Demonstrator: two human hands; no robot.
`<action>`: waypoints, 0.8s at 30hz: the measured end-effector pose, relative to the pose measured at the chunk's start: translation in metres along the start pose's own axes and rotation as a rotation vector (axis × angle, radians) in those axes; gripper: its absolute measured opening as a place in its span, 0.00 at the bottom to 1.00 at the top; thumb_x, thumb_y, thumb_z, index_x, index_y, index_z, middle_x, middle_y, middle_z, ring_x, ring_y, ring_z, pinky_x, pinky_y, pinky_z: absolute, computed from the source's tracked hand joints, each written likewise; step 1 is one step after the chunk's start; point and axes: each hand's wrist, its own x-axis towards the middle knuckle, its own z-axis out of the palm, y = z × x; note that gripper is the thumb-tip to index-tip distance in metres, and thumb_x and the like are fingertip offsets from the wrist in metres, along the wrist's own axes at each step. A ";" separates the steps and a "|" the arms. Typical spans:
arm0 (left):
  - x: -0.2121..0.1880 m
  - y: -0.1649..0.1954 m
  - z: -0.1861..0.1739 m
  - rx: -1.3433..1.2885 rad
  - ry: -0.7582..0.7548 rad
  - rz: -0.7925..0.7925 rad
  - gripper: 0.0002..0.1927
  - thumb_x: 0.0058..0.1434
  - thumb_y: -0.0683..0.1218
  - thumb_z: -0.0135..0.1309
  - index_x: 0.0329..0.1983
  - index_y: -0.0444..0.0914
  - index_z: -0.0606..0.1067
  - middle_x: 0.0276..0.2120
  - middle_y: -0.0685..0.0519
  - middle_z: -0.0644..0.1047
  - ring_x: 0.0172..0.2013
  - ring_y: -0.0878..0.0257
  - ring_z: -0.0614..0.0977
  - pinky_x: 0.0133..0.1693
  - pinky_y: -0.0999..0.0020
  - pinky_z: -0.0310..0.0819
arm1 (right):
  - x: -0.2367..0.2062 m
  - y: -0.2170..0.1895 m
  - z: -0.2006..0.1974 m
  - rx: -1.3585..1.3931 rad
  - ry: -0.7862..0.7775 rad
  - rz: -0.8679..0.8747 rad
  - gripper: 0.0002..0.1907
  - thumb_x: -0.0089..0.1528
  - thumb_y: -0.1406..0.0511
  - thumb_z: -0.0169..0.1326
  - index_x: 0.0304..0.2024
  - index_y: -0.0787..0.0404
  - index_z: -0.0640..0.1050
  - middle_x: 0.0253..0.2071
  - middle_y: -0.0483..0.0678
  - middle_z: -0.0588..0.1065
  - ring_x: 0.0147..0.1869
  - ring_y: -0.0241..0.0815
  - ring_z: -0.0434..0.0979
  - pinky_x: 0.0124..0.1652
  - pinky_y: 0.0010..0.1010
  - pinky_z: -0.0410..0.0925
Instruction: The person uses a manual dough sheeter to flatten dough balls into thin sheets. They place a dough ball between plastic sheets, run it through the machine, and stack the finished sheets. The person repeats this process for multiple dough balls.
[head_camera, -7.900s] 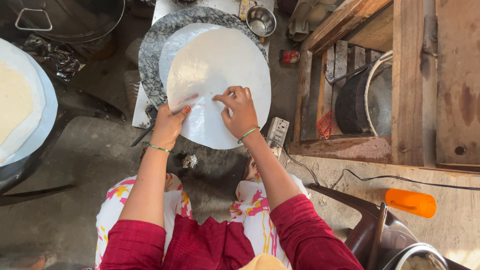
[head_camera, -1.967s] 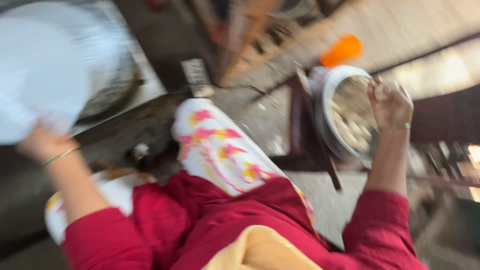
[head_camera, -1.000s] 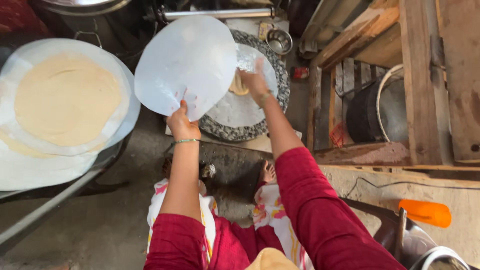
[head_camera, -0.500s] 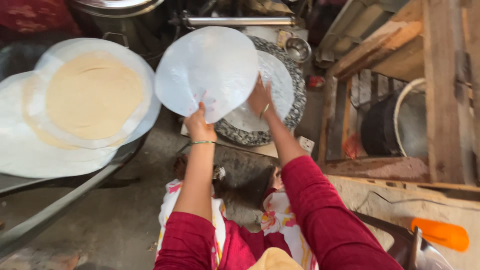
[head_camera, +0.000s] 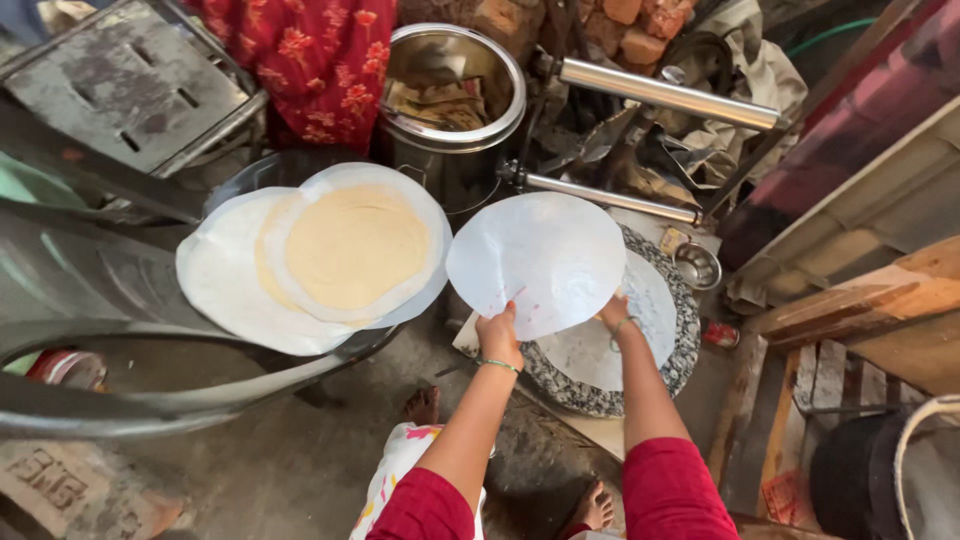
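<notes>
So the person is sitting low on the ground, red sleeves, and is holding up a thin round white sheet (head_camera: 537, 262), looks like plastic, with some faint coloured specks near its lower edge. The left hand (head_camera: 498, 335) is pinching the bottom rim of that sheet, fingers closed on it, green bangle on the wrist. The right hand (head_camera: 613, 312) is gripping the sheet's lower right edge too, though it's partly tucked behind the sheet, so the exact finger grip is hard to make out. The sheet is tilting up and hanging above the left part of a round speckled stone board (head_camera: 672, 352), and another white sheet (head_camera: 610, 345) is lying flat on that board underneath it. Off to the left, well apart from the hands, a rolled-out yellowish flatbread (head_camera: 355, 245) is sitting between more white sheets (head_camera: 225, 285), stacked on what looks like a dark pan (head_camera: 255, 172) resting on a grey plastic chair (head_camera: 110, 300). Behind the stack there's a big open steel pot (head_camera: 452, 88) with paper stuff inside, and two shiny metal bars (head_camera: 665, 95) running to the right of it. A small steel bowl (head_camera: 697, 265) is sitting just beside the board's upper right edge. Wooden planks (head_camera: 860, 300) are filling the right side, and a bare foot (head_camera: 597, 505) is poking out near the bottom.
</notes>
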 end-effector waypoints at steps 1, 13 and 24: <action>0.000 0.001 0.000 0.037 0.030 -0.022 0.18 0.63 0.35 0.54 0.57 0.29 0.72 0.48 0.47 0.79 0.43 0.57 0.80 0.45 0.61 0.74 | -0.004 0.000 0.004 -0.028 0.013 0.012 0.32 0.65 0.47 0.40 0.70 0.48 0.66 0.75 0.47 0.62 0.82 0.48 0.52 0.72 0.73 0.35; -0.004 0.003 0.003 -0.060 -0.103 -0.028 0.19 0.63 0.35 0.54 0.58 0.32 0.73 0.48 0.47 0.80 0.45 0.54 0.82 0.45 0.57 0.79 | -0.033 0.015 0.014 -0.258 0.158 -0.042 0.32 0.69 0.56 0.37 0.74 0.57 0.58 0.78 0.55 0.50 0.82 0.54 0.41 0.73 0.60 0.38; -0.001 -0.010 -0.007 -0.098 -0.175 0.083 0.21 0.60 0.32 0.56 0.57 0.31 0.73 0.48 0.49 0.79 0.41 0.56 0.81 0.41 0.56 0.79 | -0.054 0.024 0.003 0.020 -0.031 0.151 0.36 0.69 0.50 0.22 0.77 0.56 0.50 0.79 0.48 0.47 0.83 0.44 0.39 0.74 0.57 0.28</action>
